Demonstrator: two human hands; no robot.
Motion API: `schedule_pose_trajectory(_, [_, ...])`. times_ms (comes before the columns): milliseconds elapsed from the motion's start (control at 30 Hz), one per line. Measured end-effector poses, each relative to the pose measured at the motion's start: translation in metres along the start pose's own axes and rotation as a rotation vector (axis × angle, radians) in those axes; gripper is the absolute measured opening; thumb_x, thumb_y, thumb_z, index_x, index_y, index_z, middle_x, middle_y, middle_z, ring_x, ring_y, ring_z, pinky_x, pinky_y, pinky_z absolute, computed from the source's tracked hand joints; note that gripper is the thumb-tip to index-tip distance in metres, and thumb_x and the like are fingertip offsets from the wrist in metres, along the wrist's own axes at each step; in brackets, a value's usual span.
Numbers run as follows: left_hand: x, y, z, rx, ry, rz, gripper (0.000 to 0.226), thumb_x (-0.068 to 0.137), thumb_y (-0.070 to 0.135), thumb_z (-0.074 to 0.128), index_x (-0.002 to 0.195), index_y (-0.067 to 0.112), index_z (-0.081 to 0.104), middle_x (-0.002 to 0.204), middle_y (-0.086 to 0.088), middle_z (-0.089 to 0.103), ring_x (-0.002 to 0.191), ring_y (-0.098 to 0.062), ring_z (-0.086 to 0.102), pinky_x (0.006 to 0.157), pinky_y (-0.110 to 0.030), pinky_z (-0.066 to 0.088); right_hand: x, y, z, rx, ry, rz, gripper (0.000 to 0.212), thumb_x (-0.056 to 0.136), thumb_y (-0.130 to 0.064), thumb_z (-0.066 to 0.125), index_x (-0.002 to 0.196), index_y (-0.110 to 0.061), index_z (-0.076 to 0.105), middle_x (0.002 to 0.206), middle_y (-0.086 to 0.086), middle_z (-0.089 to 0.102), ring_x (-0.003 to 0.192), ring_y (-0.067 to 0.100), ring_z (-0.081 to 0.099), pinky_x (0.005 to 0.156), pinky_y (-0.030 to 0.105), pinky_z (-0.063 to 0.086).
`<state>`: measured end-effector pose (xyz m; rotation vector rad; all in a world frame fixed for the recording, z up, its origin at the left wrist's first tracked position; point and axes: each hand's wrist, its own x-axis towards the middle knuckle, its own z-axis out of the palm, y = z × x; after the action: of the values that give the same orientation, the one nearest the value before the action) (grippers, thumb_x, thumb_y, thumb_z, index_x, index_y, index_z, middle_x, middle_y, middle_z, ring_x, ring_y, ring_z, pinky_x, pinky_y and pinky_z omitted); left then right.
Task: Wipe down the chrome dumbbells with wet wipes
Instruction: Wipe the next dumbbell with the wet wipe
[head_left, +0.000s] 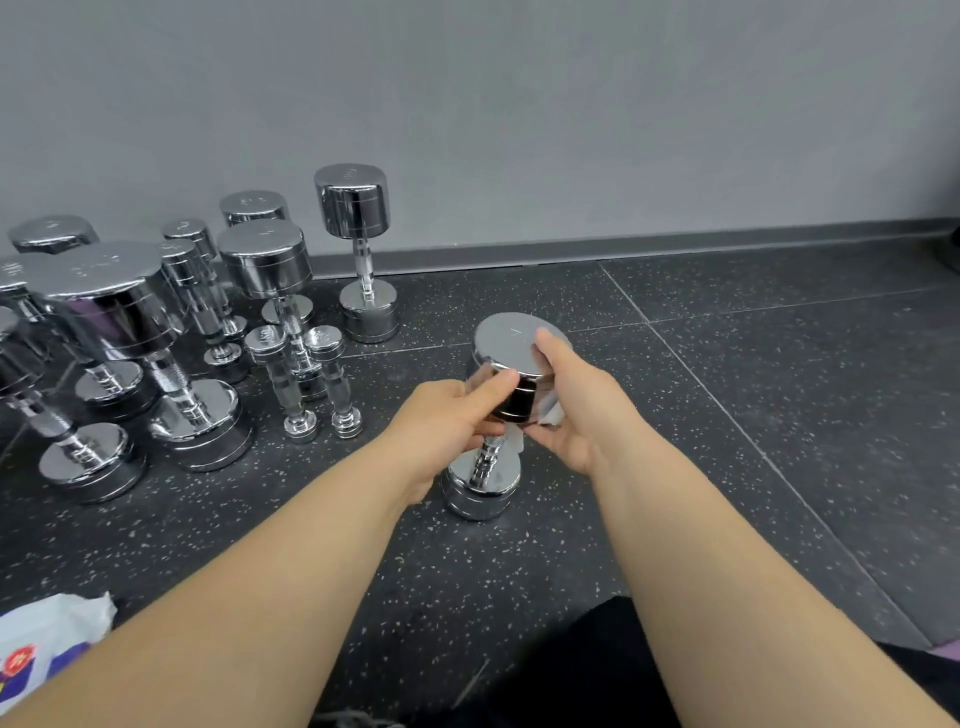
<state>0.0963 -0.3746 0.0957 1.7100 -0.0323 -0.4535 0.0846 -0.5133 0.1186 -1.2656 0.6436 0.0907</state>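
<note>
Chrome dumbbell (511, 338) in left hand (441, 421), right hand (576, 405), other dumbbells (119, 306) beside, wipes pack (47, 639)

No readable text; marks on the dumbbell tops (98, 270) and wipes packet (47, 639) too blurred

We see the dumbbell (511, 338) as mirror-bright chrome metal — glossy on its heads, knurled and rough on the grip. The wipe (551, 414) against it looks like thin white cloth. The floor (727, 415) reads to us as matt black rubber with pale flecks, the wall (519, 104) as smooth matt grey, the packet (47, 634) as crinkled plastic.
</note>
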Motion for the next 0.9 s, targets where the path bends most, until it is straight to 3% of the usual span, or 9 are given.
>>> schedule_pose_trajectory(100, [0.014,-0.007,0.007,0.079,-0.034,0.089,0.032,0.082,0.036,0.077,0.108,0.02,0.064,0.108,0.004,0.072,0.104,-0.01,0.067,0.083,-0.023,0.047,0.016,-0.011,-0.01,-0.124,0.03,-0.011,0.043,0.088,-0.052,0.064,0.114,-0.018,0.061,0.114,0.009,0.068,0.103,0.027,0.067,0.093,0.045,0.055])
schedule_pose_trajectory(267, [0.044,-0.047,0.025,0.694,-0.108,0.012,0.085,0.069,0.045,0.083,0.139,0.03,0.037,0.136,0.003,0.049,0.135,-0.019,0.035,0.107,-0.036,0.037,0.031,-0.035,-0.027,-0.347,-0.048,-0.029,0.056,0.084,-0.055,0.069,0.122,-0.014,0.06,0.115,0.007,0.067,0.101,0.027,0.065,0.091,0.044,0.057])
schedule_pose_trajectory(400, [0.057,-0.064,0.035,0.68,0.102,0.042,0.027,0.09,0.045,0.064,0.105,0.032,0.045,0.109,0.004,0.056,0.108,-0.018,0.053,0.085,-0.031,0.042,0.043,-0.063,-0.016,-0.623,-0.036,-0.155,0.04,0.079,-0.048,0.077,0.081,-0.009,0.067,0.055,-0.001,0.06,0.058,0.016,0.055,0.088,0.037,0.056])
schedule_pose_trajectory(467, [0.062,-0.065,0.036,0.691,0.154,0.096,0.015,0.098,0.041,0.052,0.102,0.028,0.048,0.097,0.006,0.059,0.092,-0.016,0.057,0.076,-0.03,0.041,0.047,-0.069,-0.009,-0.748,-0.047,-0.233,0.049,0.073,-0.051,0.077,0.087,-0.004,0.07,0.081,0.013,0.073,0.082,0.025,0.071,0.094,0.048,0.054])
schedule_pose_trajectory(533, [0.063,-0.065,0.037,0.704,0.171,0.128,0.013,0.1,0.037,0.05,0.099,0.024,0.048,0.087,0.009,0.056,0.084,-0.016,0.055,0.074,-0.03,0.04,0.047,-0.07,-0.004,-0.811,-0.062,-0.348,0.044,0.08,-0.042,0.071,0.1,-0.003,0.071,0.106,0.019,0.071,0.105,0.03,0.068,0.1,0.056,0.049])
schedule_pose_trajectory(633, [0.068,-0.067,0.042,0.708,0.177,0.143,0.012,0.1,0.034,0.049,0.096,0.023,0.045,0.081,0.009,0.054,0.082,-0.019,0.056,0.073,-0.034,0.043,0.054,-0.066,-0.01,-0.817,-0.031,-0.552,0.017,0.09,-0.022,0.063,0.099,-0.012,0.074,0.081,0.002,0.072,0.071,0.011,0.064,0.081,0.03,0.056])
schedule_pose_trajectory(700, [0.072,-0.066,0.048,0.736,0.177,0.14,0.013,0.101,0.034,0.048,0.094,0.024,0.043,0.079,0.009,0.052,0.081,-0.021,0.056,0.075,-0.037,0.045,0.055,-0.062,-0.017,-0.818,0.021,-0.625,0.016,0.092,-0.018,0.059,0.093,-0.024,0.074,0.074,-0.013,0.07,0.063,0.004,0.06,0.066,0.018,0.051])
schedule_pose_trajectory(800, [0.079,-0.063,0.061,0.879,0.221,0.15,0.015,0.101,0.039,0.044,0.098,0.025,0.042,0.078,0.01,0.05,0.077,-0.02,0.053,0.077,-0.036,0.042,0.059,-0.055,-0.035,-0.747,0.137,-0.639,0.019,0.09,-0.021,0.059,0.079,-0.023,0.075,0.08,-0.007,0.074,0.071,0.011,0.066,0.063,0.026,0.051])
schedule_pose_trajectory(900, [0.09,-0.056,0.073,1.035,0.263,0.202,0.02,0.099,0.044,0.042,0.096,0.024,0.044,0.077,0.008,0.056,0.074,-0.02,0.054,0.071,-0.033,0.036,0.072,-0.052,-0.058,-0.561,0.201,-0.558,0.02,0.091,-0.019,0.061,0.077,-0.027,0.074,0.068,-0.009,0.073,0.056,0.011,0.068,0.06,0.029,0.056])
